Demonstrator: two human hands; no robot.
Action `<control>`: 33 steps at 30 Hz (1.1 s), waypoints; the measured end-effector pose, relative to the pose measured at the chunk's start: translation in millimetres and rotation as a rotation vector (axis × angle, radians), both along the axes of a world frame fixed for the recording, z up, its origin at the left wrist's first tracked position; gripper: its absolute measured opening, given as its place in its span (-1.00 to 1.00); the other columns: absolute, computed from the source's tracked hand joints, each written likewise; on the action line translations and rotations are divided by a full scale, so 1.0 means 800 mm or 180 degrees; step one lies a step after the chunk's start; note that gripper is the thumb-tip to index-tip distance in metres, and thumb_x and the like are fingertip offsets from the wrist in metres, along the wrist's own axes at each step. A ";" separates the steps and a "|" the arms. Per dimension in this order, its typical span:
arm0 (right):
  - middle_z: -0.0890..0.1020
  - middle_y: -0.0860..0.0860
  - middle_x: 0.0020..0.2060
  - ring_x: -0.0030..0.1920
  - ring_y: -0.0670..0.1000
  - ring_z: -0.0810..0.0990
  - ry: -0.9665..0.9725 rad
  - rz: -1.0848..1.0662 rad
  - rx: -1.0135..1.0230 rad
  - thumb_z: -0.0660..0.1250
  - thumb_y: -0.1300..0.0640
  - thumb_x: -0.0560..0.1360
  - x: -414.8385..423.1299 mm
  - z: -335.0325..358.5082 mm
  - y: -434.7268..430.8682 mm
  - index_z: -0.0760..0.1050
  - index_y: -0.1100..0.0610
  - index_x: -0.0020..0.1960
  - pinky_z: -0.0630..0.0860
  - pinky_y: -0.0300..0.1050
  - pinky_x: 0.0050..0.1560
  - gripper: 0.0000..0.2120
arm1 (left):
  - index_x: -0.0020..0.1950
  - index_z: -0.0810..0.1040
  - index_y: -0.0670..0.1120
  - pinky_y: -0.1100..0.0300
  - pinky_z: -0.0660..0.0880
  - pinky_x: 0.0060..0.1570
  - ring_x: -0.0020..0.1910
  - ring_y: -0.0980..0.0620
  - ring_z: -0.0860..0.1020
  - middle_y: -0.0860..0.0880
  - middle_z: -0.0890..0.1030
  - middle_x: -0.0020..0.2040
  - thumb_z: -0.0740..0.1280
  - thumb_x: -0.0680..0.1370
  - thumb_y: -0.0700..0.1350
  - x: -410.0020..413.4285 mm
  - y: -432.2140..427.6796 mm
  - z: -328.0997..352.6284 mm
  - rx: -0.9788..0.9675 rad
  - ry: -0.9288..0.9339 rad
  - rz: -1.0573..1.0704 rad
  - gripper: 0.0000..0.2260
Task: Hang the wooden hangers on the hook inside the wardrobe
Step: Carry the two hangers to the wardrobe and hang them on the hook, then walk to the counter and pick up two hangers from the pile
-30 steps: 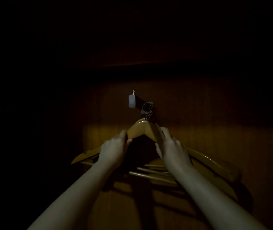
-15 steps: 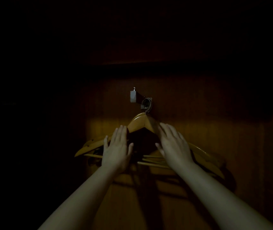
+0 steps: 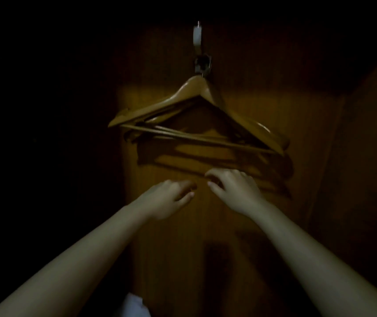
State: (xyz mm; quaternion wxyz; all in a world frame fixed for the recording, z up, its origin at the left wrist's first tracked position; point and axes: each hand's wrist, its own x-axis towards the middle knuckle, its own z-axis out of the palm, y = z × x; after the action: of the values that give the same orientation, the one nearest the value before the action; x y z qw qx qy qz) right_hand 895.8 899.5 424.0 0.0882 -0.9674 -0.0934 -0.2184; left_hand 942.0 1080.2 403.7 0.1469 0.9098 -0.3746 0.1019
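Nearest, two bare forearms reach up and forward into the dim wardrobe. Left hand (image 3: 168, 197) and right hand (image 3: 233, 191) sit side by side, close but apart, both below the hangers (image 3: 196, 115) and touching none of them; fingers are loosely curled and grip nothing. Beyond and above the fingertips, the bunched hangers rest against the back panel (image 3: 183, 225), their long axis roughly horizontal, dipping to the right, the bars fanned slightly apart. Right hand lies a little nearer the lowest bar than the left. Farthest up, their wire necks gather on the hook (image 3: 202, 62), under a pale block (image 3: 197, 36). Judged from this, the hanging appears done and the hands free to leave. Half a second earlier both palms lay open against the hangers' shoulders; now they have dropped clear, and the view has tilted so the hook sits higher in frame.
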 end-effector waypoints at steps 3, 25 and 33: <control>0.58 0.02 0.19 0.19 0.12 0.54 0.0620 -0.0230 -0.0074 0.19 -0.04 0.56 -0.022 -0.051 0.006 0.38 -0.06 0.33 0.49 0.04 0.11 -0.66 | 0.26 0.42 0.01 -0.02 0.57 -0.09 -0.14 -0.02 0.59 -0.07 0.62 -0.02 0.11 0.61 0.07 -0.010 0.008 -0.046 0.0306 0.0589 -0.0148 -0.71; 0.60 0.07 0.14 0.12 0.06 0.57 0.3504 -0.2554 0.2396 0.23 0.06 0.55 -0.418 -0.496 0.140 0.47 0.06 0.22 0.46 -0.11 0.13 -0.73 | -0.24 0.46 0.01 0.02 0.47 0.10 -0.05 -0.08 0.53 -0.10 0.54 -0.14 0.15 0.61 -0.12 -0.234 0.179 -0.507 0.1375 0.4059 -0.0169 -0.76; 0.54 0.14 0.21 0.19 0.14 0.52 0.3829 -0.3586 0.3122 0.21 0.11 0.56 -0.602 -0.548 0.199 0.50 0.14 0.22 0.44 -0.06 0.17 -0.73 | 0.06 0.44 -0.10 0.09 0.46 0.04 0.07 -0.14 0.54 -0.19 0.55 0.06 0.13 0.62 -0.13 -0.357 0.210 -0.577 0.1956 0.4293 -0.0216 -0.88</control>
State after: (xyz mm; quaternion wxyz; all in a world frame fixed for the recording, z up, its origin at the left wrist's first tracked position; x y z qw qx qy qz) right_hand 414.5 1059.0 -14.5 0.3986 -0.6758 0.5481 0.2897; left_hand 656.6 1247.8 -57.7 0.0870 0.7629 -0.2425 -0.5929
